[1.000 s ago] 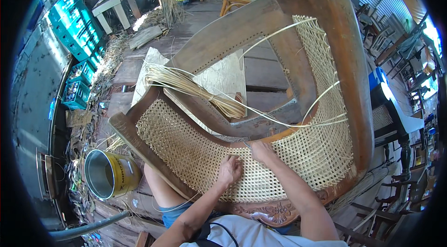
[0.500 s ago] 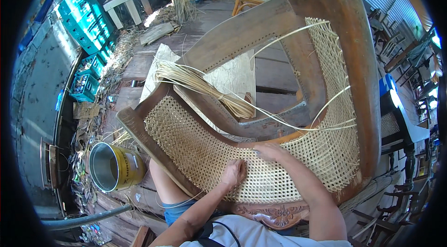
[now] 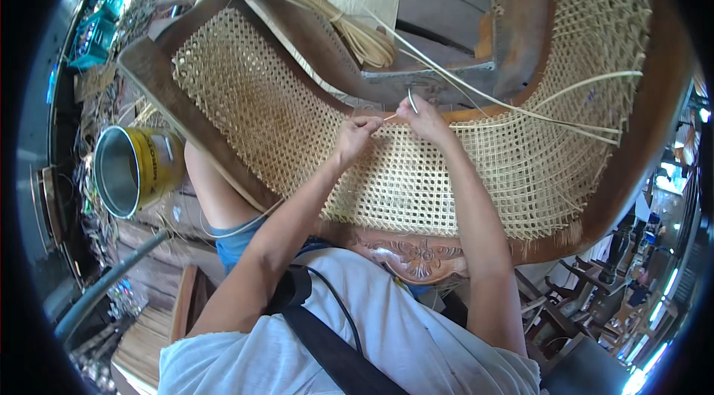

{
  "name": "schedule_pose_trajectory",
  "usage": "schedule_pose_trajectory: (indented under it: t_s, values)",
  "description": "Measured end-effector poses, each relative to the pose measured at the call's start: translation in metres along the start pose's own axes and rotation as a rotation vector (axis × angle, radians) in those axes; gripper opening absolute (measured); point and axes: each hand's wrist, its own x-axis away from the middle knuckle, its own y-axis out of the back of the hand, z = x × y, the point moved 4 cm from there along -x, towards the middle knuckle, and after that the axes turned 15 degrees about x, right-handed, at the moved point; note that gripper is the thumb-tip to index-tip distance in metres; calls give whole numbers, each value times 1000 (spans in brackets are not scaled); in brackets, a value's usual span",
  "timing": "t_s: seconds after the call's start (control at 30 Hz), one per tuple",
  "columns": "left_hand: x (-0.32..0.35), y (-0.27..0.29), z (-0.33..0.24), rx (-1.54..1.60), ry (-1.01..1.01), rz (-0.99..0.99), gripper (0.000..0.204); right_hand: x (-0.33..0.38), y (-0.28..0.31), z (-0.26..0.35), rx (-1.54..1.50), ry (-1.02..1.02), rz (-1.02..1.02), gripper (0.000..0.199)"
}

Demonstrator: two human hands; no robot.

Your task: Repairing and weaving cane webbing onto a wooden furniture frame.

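Observation:
A curved wooden chair frame (image 3: pixel 160 68) lies across my lap, its opening filled with open-mesh woven cane (image 3: pixel 409 194). Over the far edge of the weave, my left hand (image 3: pixel 355 140) pinches one end of a short thin strand (image 3: pixel 390 117). Close on its right, my right hand (image 3: pixel 430 122) is closed, with a slim, curved, silvery tool (image 3: pixel 413 101) sticking out between its fingers. The strand runs from one hand to the other; whether my right fingers also grip it is too small to tell. Long loose cane strands (image 3: pixel 565 121) lie over the weave's right part.
Beyond the weave, a tied bundle of cane strands (image 3: pixel 327 12) rests on the wooden frame. A yellow bucket (image 3: pixel 160 164) stands at the left near a grey pipe (image 3: pixel 111 276). Carved wood (image 3: pixel 420 257) borders the near edge. Dark furniture pieces (image 3: pixel 595 276) crowd the right.
My view has shifted, so the chair sits higher in it. Both hands have come up to the weave's far edge, a strand now showing between them and the silvery tool now plain in my right.

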Motion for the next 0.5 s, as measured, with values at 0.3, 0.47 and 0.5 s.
schedule_pose_trajectory:
  t_s: [0.3, 0.47, 0.5]
  values:
    - [2, 30, 9, -704, 41, -105, 25, 23, -40, 25, 904, 26, 194, 25]
    - [-3, 27, 2, -685, 84, -102, 22, 9, -47, 39, 958, 86, 136, 20]
    - [-3, 27, -2, -705, 80, -93, 18, 8, -49, 47, 957, 89, 134, 20]
